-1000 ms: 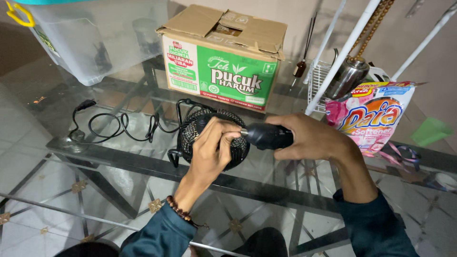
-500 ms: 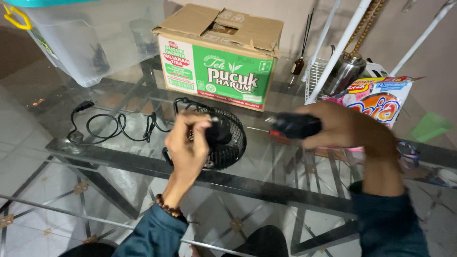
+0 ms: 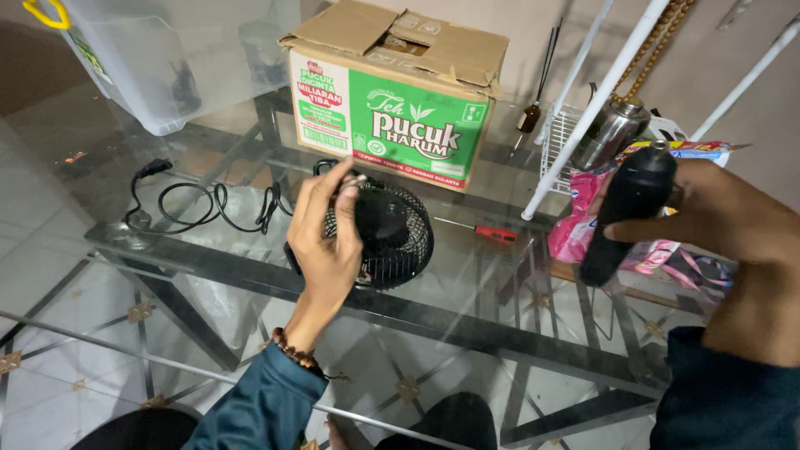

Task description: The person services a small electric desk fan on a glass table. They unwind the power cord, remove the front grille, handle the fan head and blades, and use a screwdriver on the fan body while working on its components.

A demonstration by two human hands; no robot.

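While the left hand (image 3: 327, 237) pinches the small black fan's (image 3: 383, 237) wire rim, the right hand (image 3: 708, 217) wraps a black cylinder (image 3: 627, 215); fan looks light, its grille probably bendable.

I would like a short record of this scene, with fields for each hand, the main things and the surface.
left hand: grips the rim of the black fan
right hand: holds a black cylinder upright, apart from the fan
surface: glass table
behind fan: cardboard box, flaps open
left of fan: black cable, coiled
right of fan: red screwdriver, lying flat
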